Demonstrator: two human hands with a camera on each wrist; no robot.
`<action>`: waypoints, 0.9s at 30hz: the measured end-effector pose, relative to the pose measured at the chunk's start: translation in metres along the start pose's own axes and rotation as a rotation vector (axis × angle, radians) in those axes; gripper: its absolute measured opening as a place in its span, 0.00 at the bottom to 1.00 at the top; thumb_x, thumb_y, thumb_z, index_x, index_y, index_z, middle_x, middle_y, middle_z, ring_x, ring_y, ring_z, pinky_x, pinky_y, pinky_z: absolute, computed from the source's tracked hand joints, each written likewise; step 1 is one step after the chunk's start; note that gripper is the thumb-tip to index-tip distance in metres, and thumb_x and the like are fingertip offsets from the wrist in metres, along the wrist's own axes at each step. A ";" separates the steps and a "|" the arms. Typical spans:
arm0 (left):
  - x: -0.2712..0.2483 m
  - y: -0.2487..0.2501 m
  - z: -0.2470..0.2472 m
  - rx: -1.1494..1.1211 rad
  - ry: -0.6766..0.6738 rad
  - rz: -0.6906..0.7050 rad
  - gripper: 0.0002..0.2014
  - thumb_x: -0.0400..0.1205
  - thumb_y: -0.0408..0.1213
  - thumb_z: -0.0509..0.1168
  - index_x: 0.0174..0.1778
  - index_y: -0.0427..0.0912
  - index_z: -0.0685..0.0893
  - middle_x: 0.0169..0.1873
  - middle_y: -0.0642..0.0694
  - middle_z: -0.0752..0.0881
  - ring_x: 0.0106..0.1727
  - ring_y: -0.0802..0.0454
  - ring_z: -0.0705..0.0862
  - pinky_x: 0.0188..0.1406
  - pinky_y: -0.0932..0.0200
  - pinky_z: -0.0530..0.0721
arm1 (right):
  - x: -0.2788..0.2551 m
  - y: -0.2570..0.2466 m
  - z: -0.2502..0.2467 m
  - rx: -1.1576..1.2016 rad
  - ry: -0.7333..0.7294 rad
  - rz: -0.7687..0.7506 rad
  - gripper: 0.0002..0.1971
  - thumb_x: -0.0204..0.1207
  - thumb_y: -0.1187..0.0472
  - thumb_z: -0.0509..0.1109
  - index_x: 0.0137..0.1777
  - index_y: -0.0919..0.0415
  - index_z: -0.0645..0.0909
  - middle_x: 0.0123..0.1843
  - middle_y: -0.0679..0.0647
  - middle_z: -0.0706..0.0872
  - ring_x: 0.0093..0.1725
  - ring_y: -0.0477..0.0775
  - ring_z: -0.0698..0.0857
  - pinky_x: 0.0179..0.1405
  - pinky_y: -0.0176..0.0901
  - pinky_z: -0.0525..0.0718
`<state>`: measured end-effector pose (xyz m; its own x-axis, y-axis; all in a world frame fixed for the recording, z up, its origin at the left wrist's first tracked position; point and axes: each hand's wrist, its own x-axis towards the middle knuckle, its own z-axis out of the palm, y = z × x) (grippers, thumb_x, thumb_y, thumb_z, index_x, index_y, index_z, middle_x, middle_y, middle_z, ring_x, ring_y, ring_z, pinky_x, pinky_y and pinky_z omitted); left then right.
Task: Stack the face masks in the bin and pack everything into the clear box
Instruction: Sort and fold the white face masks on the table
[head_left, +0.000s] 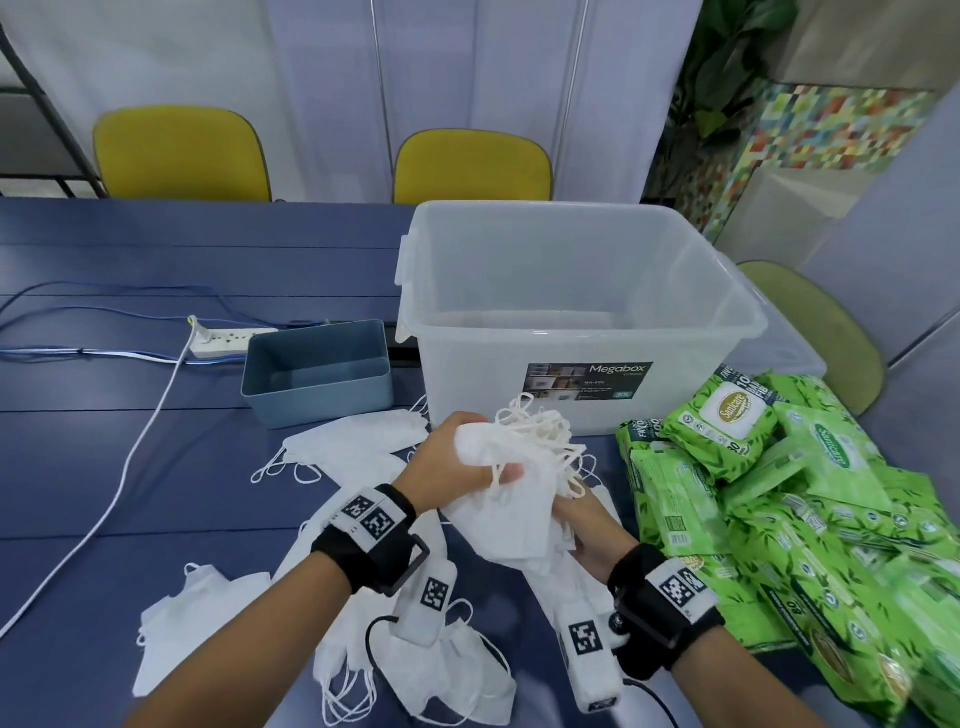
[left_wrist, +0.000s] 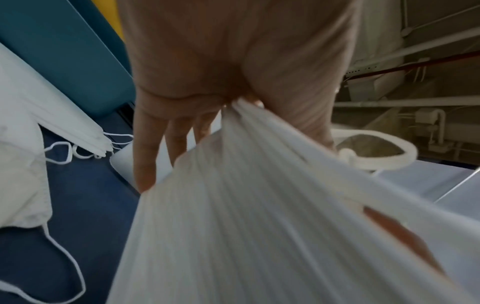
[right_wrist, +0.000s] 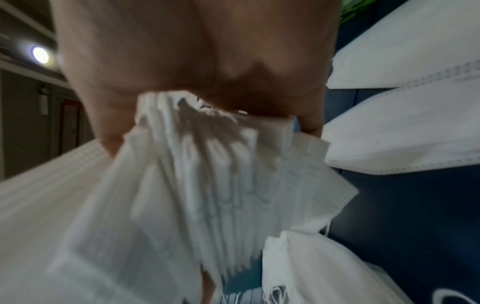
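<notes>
gripping one mask bundle (head_left: 511, 486) – two hands (head_left: 457, 467), one bin (head_left: 317, 371).

Right hand (right_wrist: 197, 67) fills upper centre of frame, palm side toward camera, gripping bundle of white face masks (right_wrist: 207, 185). Bundle fans out downward from grip, many layered edges visible, blurred. More loose masks (right_wrist: 405, 127) lie at right edge of frame on dark blue table (right_wrist: 405, 216), stitched seams visible; another mask at lower right with ear loops. Small teal patch (right_wrist: 244, 281) shows beneath bundle at bottom centre. Round ceiling light (right_wrist: 40, 55) glows at upper left. Fingertips hidden behind bundle.
</notes>
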<state>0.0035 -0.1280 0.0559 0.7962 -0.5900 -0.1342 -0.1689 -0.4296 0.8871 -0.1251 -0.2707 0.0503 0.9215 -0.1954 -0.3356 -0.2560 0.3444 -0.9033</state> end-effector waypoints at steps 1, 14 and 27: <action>0.000 -0.001 -0.001 -0.003 0.018 0.012 0.43 0.52 0.63 0.78 0.62 0.50 0.77 0.53 0.61 0.81 0.56 0.58 0.82 0.45 0.71 0.77 | 0.000 0.000 0.000 0.067 -0.017 0.023 0.35 0.63 0.55 0.75 0.73 0.60 0.75 0.67 0.59 0.84 0.67 0.56 0.82 0.67 0.54 0.78; 0.009 -0.007 0.001 0.026 -0.142 0.164 0.52 0.52 0.57 0.83 0.73 0.51 0.69 0.65 0.50 0.78 0.67 0.54 0.78 0.68 0.56 0.76 | 0.015 -0.002 -0.025 -0.398 -0.086 -0.165 0.50 0.46 0.72 0.79 0.73 0.62 0.64 0.65 0.55 0.82 0.63 0.45 0.84 0.55 0.36 0.83; 0.006 -0.062 0.050 0.684 -0.204 0.268 0.50 0.62 0.72 0.52 0.79 0.49 0.63 0.73 0.47 0.67 0.75 0.46 0.64 0.74 0.37 0.64 | 0.034 0.026 -0.053 -0.850 -0.084 -0.142 0.66 0.53 0.67 0.80 0.79 0.28 0.39 0.60 0.54 0.83 0.53 0.47 0.85 0.54 0.56 0.86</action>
<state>-0.0106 -0.1393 -0.0222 0.5654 -0.8198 -0.0910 -0.7164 -0.5428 0.4384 -0.1157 -0.3167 0.0009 0.9712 -0.1048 -0.2142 -0.2379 -0.4879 -0.8399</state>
